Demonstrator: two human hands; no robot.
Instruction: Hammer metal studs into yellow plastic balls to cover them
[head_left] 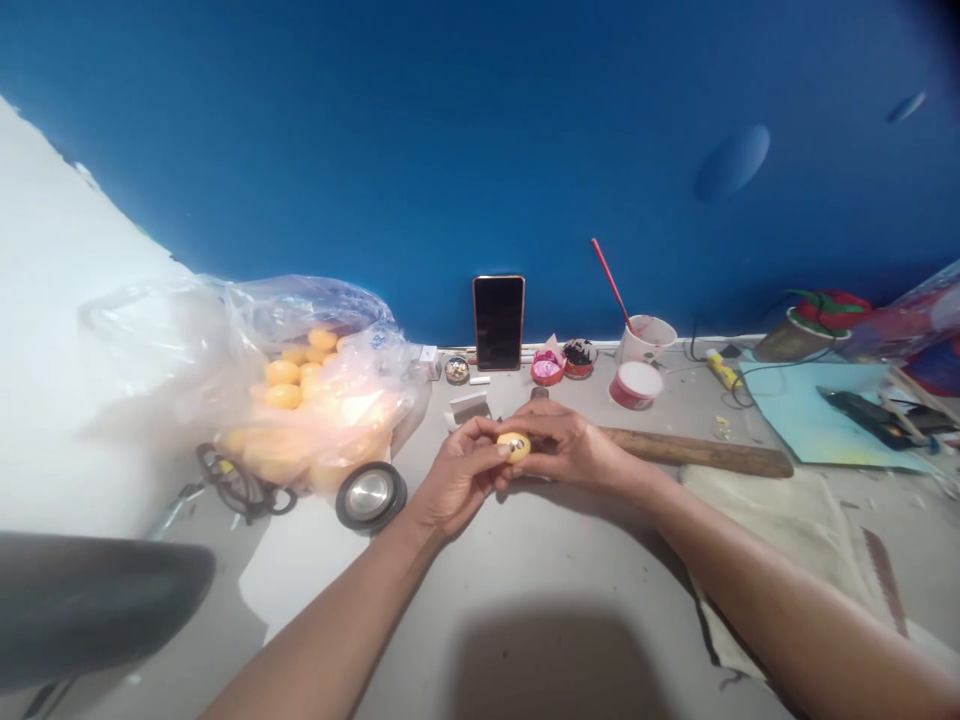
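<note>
Between the fingertips of both hands is a small yellow ball with dark and white eye-like marks on its front. My left hand pinches it from the left, thumb across its near side. My right hand grips it from the right with thumb and fingers. Both hands are closed on the ball, just above the grey table. Behind my right hand lies a hammer, its wooden handle reaching to the right; most of its head is hidden. A small open white box sits just beyond my left hand.
A clear plastic bag of yellow balls stands at the left, near a round black-and-silver object. A phone leans on the blue wall. Small tubs, a white cup and a cloth are to the right.
</note>
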